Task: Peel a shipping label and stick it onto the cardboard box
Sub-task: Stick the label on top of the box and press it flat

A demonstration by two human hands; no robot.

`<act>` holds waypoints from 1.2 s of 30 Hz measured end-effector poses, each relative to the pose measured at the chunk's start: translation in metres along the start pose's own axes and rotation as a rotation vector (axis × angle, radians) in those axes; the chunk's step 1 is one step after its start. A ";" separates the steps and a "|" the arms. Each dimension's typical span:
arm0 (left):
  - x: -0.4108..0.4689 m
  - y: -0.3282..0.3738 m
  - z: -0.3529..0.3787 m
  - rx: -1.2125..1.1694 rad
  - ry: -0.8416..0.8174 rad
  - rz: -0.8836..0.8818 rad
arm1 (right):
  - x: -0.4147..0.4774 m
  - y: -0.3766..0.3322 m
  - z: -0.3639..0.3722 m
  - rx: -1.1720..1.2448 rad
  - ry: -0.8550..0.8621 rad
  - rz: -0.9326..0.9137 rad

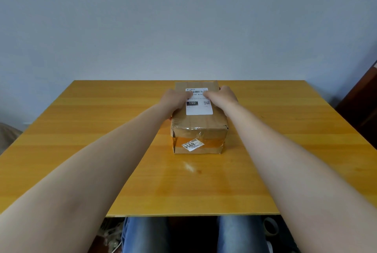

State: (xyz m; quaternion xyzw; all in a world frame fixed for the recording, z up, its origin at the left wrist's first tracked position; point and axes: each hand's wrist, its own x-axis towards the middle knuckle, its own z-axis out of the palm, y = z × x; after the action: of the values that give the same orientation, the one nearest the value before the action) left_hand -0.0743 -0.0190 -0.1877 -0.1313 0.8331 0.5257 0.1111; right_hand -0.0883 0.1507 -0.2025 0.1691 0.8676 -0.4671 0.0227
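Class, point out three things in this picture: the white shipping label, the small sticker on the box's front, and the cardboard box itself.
shipping label (201, 109), head view, blank lower part.
small sticker (192, 145), head view, its printed digits.
cardboard box (199, 121), head view, bare top near the front edge.

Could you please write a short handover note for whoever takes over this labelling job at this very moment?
Left hand: flat on the shipping label, fingers pressing near its upper left part; holding nothing.
Right hand: also flat, pressing the label's upper right part, fingers meeting the left hand's over the barcode area.
Cardboard box: taped shut, standing at the far middle of the wooden table. A small older sticker sits on its near side.
Done: label is peeled and laid on the box top.
Left: smooth the lower half and edges down, then lift both hands away. No backing sheet is visible.
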 end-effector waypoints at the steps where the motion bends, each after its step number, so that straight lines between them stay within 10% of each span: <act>1: 0.000 0.000 0.002 0.020 -0.010 0.013 | -0.002 -0.002 0.001 -0.005 -0.015 0.018; 36: -0.005 -0.003 -0.003 -0.096 0.006 -0.020 | -0.014 0.008 -0.005 0.121 0.001 -0.031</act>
State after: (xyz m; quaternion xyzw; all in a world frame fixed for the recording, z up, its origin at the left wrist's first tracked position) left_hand -0.0686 -0.0223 -0.1878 -0.1464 0.8061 0.5633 0.1073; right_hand -0.0724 0.1548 -0.2035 0.1571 0.8404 -0.5187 0.0046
